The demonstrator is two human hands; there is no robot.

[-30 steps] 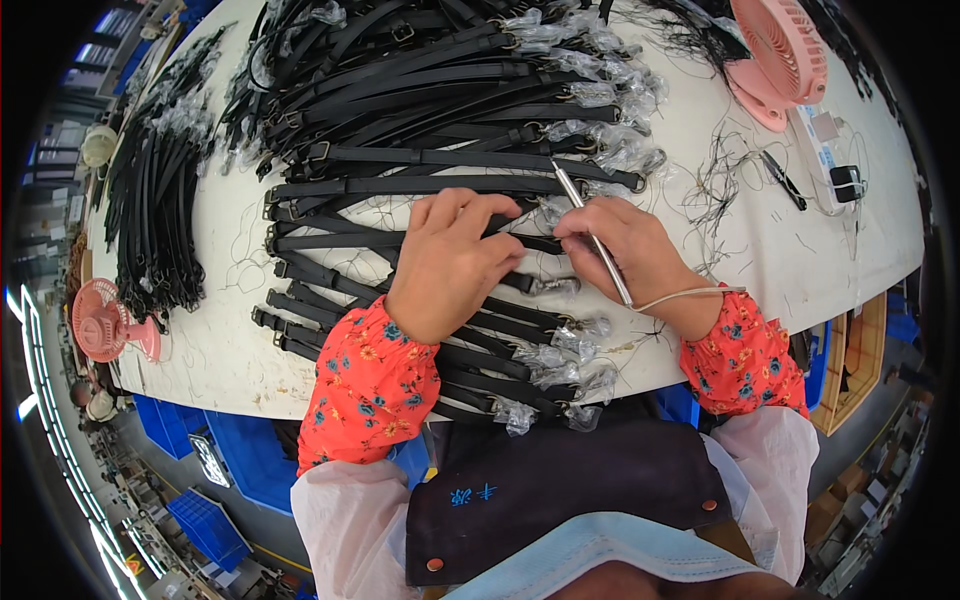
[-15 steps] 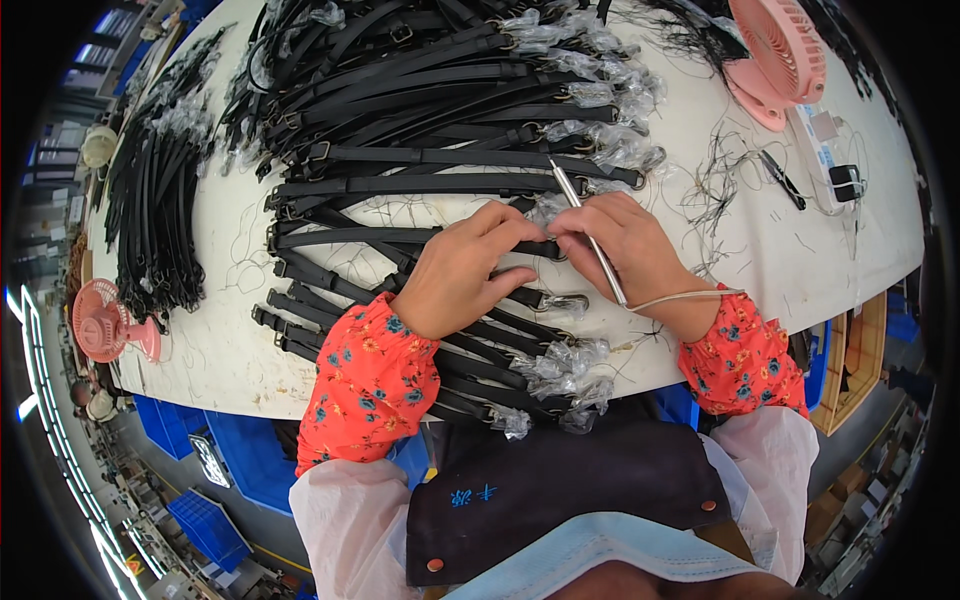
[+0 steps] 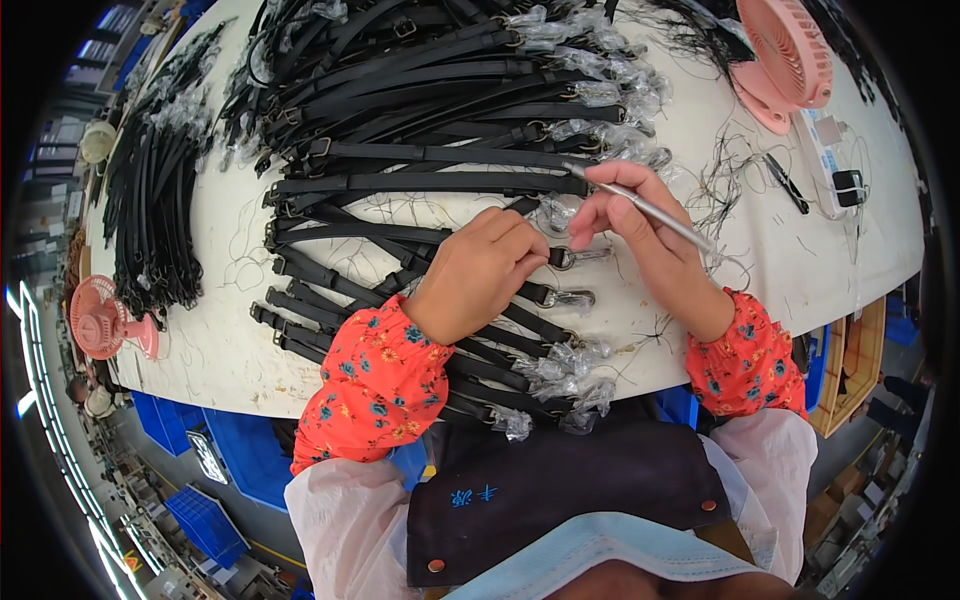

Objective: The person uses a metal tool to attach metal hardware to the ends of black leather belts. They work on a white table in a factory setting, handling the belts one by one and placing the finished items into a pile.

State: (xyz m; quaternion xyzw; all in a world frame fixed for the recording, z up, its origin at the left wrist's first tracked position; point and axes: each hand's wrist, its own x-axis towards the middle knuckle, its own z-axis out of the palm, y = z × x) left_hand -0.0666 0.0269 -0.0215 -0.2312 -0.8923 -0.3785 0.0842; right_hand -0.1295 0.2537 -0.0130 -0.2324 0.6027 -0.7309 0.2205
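My left hand [image 3: 482, 272] is closed, thumb and forefinger pinching a black strap [image 3: 556, 258] near its right end. A metal snap hook [image 3: 588, 256] sticks out from that end. Just right of it, my right hand [image 3: 650, 228] grips a slim silver pen-shaped tool [image 3: 655, 210], tilted with its tip to the upper left. Its thumb and fingers are curled and stay apart from the strap. More black straps [image 3: 420, 184] lie side by side around my hands, several with hooks wrapped in clear plastic [image 3: 565, 365].
Beyond my hands rises a heap of black straps [image 3: 400, 75]; another bundle [image 3: 150, 220] lies at the left. Pink fans [image 3: 785, 55] stand at both sides of the white table [image 3: 240, 350]. Black snips [image 3: 786, 183], a power strip [image 3: 822, 160] and loose threads [image 3: 715, 185] are at the right.
My right hand has moved right, away from the strap's end, and the tool has swung to a flatter slant. The snap hook has come into view. My left hand's fingers have drawn together.
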